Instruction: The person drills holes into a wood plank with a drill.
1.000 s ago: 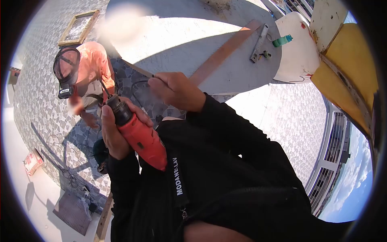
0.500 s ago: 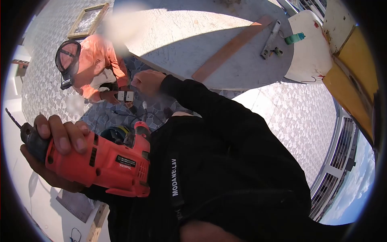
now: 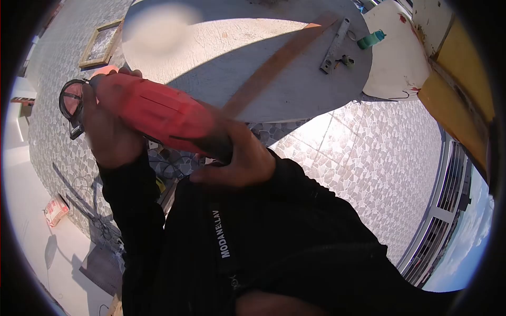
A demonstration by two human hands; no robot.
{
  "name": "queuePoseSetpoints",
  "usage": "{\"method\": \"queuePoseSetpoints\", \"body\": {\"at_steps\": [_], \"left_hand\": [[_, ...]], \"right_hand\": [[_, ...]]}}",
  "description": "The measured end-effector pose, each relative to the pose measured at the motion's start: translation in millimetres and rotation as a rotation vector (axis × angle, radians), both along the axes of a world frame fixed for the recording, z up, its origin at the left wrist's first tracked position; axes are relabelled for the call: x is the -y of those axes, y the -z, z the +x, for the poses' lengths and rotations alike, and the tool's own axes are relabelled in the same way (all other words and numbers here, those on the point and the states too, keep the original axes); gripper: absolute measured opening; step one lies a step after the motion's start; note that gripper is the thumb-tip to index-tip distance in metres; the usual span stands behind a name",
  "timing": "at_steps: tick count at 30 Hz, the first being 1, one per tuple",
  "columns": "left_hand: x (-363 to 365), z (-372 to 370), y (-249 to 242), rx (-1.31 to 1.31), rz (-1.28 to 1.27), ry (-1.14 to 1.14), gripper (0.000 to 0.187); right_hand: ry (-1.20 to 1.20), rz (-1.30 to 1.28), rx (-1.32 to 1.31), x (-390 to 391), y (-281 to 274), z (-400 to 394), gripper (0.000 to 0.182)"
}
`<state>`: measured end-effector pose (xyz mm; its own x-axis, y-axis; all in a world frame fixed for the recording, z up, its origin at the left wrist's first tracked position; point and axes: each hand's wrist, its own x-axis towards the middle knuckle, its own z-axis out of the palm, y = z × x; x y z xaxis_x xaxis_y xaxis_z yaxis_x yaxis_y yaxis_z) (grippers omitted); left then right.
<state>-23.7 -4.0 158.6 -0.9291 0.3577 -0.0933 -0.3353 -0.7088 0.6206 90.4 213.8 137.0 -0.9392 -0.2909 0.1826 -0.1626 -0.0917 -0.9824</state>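
A red power drill is held up between both my hands, slanting down to the right and slightly blurred. My left hand wraps its front end, fingers over the top. Around the dark rear part, my right hand is closed, with the thumb underneath. The drill's tip is hidden. Just beyond the drill lies a pale rounded tabletop, bearing a long brown board, a metal level-like bar and a teal bottle.
Behind the drill, a person with a cap is mostly hidden. A wooden frame lies on the patterned floor. Cables and a red-white bag are at the lower left. Yellow panels and a railing stand at the right.
The drill has moved up and right and turned, its front now pointing up-left. My right hand, empty before, has taken hold of its rear. The view has shifted slightly.
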Motion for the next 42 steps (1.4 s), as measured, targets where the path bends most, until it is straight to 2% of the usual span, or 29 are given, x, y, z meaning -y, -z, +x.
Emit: {"method": "queuePoseSetpoints", "body": {"at_steps": [1,2,3,5,6,7,9,11,13,15,16,18,20,21,22,23,24,25,26,27,28,31,33,35,37,39,40,41,42], "left_hand": [[-17.1,-3.4,8.1,0.002,-0.003,0.011,0.051],[-35.1,-5.5,16.1,-0.081,0.105,0.103,0.051],[-52.4,-7.6,20.8,-0.166,0.214,0.190,0.052],[-86.8,-10.9,26.5,-0.036,0.203,0.138,0.055],[-105.7,-13.9,34.0,-0.043,0.167,0.105,0.059],[-121.5,-13.5,43.2,-0.050,0.129,0.066,0.064],[-145.3,-1.4,69.5,-0.138,-0.214,0.045,0.074],[-135.0,10.3,146.0,-0.275,-0.119,0.560,0.082],[-132.0,47.9,158.5,-0.477,-0.538,0.778,0.071],[-127.5,61.3,195.2,-0.632,-1.011,0.952,0.051],[-120.5,62.3,216.2,-0.611,-1.033,0.933,0.051],[-97.7,60.2,255.1,-0.281,-1.349,0.511,0.023],[-49.8,50.4,275.8,-0.543,-1.516,0.174,0.020],[-41.2,35.5,238.4,-0.712,-1.850,0.248,0.020],[-2.3,28.0,254.6,-0.607,-1.674,-0.055,0.020],[10.0,20.0,233.6,-0.435,-1.813,-0.170,0.018],[36.6,12.9,231.0,-0.405,-1.676,-0.290,0.016],[52.8,4.5,218.4,-0.523,-1.677,-0.407,0.016],[59.0,-0.4,197.1,-0.551,-1.640,-0.442,0.017],[50.9,0.0,158.9,-0.583,-1.758,-0.526,0.017],[64.6,-3.9,148.3,-0.661,-1.825,-0.617,0.018],[99.6,5.0,115.6,-0.511,-1.920,-0.674,0.019],[117.2,11.3,107.4,-0.681,-1.856,-0.627,0.017],[135.3,17.8,106.7,-0.473,-1.757,-0.418,0.019],[135.9,23.0,116.6,-0.304,-1.547,-0.147,0.021],[127.4,25.3,126.8,-0.313,-1.474,0.180,0.026],[127.0,24.3,136.2,-0.381,-1.607,0.421,0.032],[120.4,25.0,147.3,-0.389,-1.585,0.443,0.032],[112.5,25.7,160.9,-0.287,-1.457,0.627,0.032]], "right_hand": [[-0.050,-0.152,0.217,-11.6,-0.2,-1.4,0.092],[-0.004,-0.121,0.174,-22.3,10.4,-4.0,0.075],[-0.001,-0.122,0.175,-36.0,18.6,-3.3,0.075],[0.046,-0.196,0.386,-62.2,29.3,-1.0,0.059],[0.161,-0.444,0.396,-60.7,14.8,1.4,0.048],[0.140,-0.450,0.407,-66.9,16.6,0.8,0.048],[0.237,-0.600,0.479,-83.4,19.8,1.7,0.050],[0.296,-0.621,0.435,-96.9,30.5,-9.8,0.050],[0.339,-0.668,0.163,-120.6,30.6,-23.9,0.052],[0.402,-0.755,0.062,-139.2,30.5,-34.2,0.056],[0.328,-0.813,-0.012,-153.6,32.0,-41.2,0.058],[0.236,-0.853,-0.116,-181.1,32.3,-51.3,0.058],[0.234,-0.776,-0.144,-203.0,35.9,-58.6,0.061],[0.208,-0.781,-0.134,-204.9,40.4,-62.8,0.061],[0.189,-0.822,-0.088,-206.0,45.0,-64.9,0.065],[0.176,-0.861,-0.035,-207.0,49.9,-63.8,0.070],[0.111,-0.856,-0.007,-207.3,54.6,-62.7,0.078],[0.097,-0.857,0.002,-205.2,59.3,-65.1,0.078],[0.087,-0.897,0.037,-200.7,63.6,-64.9,0.078],[0.082,-0.936,0.068,-196.4,66.6,-64.2,0.078],[0.115,-0.938,0.109,-191.8,67.8,-63.5,0.081],[0.080,-0.942,0.162,-185.4,72.5,-57.2,0.083],[0.116,-0.913,0.166,-177.9,71.6,-52.3,0.084],[0.108,-0.949,0.199,-169.4,71.6,-45.6,0.083],[0.163,-0.925,0.213,-164.0,69.7,-40.4,0.082],[0.207,-0.870,0.226,-160.1,71.4,-34.9,0.081],[0.234,-0.856,0.230,-155.9,71.6,-30.5,0.081],[0.294,-0.824,0.259,-153.2,70.9,-26.3,0.081],[0.350,-0.789,0.285,-148.9,69.4,-23.9,0.081]]}}
